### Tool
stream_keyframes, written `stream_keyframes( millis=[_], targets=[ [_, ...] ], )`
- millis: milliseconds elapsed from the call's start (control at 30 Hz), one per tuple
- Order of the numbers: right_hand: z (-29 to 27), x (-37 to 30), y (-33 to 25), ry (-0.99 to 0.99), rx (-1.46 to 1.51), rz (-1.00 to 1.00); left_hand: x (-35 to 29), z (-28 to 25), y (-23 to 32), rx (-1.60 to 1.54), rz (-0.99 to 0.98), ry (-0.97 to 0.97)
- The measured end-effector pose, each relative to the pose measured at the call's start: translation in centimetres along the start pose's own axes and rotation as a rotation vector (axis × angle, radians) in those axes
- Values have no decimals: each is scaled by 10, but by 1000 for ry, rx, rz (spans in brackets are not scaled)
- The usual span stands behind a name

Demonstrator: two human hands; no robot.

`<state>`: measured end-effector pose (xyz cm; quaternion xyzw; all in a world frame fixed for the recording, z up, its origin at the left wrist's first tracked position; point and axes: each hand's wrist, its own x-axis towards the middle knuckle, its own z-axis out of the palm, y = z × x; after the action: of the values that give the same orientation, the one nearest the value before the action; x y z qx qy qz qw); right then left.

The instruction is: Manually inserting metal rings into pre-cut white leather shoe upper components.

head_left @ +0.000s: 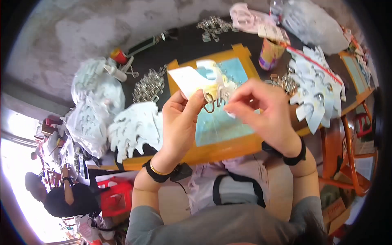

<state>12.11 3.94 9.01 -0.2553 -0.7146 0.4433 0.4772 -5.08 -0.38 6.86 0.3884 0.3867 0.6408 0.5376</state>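
Note:
My left hand [178, 120] pinches a white cut-out card [183, 79] between thumb and fingers, above the work board. An oval metal loop [210, 111] hangs at the card's near edge, beside my left thumb, and more small metal pieces sit along its right side. Close to that right side is my right hand [267, 110], thumb and fingers curled together and somewhat blurred. Whatever lies between those fingertips is too small to make out. Beneath both hands lies a light blue sheet [212, 132] on the orange-brown board [241, 141].
Metal loops [149, 85] are heaped at left, others [212, 26] at the back and right [286, 83]. White cut-outs lie stacked left [136, 126] and right [316, 92]. A patterned can [269, 53] stands beyond my right hand. Plastic bags [87, 98] flank the table; a person [67, 198] sits at left.

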Motion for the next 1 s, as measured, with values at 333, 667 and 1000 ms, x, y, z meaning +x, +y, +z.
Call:
stream_keyframes(
  millis=[333,667,1000],
  targets=[
    [45,63,4,144,-518,-565,38,-6,29,52,414,174],
    [20,122,35,-464,359,347,64,-37,48,485,243,54],
    [32,106,23,-272,136,228,70,-34,33,405,339,172]
  ],
)
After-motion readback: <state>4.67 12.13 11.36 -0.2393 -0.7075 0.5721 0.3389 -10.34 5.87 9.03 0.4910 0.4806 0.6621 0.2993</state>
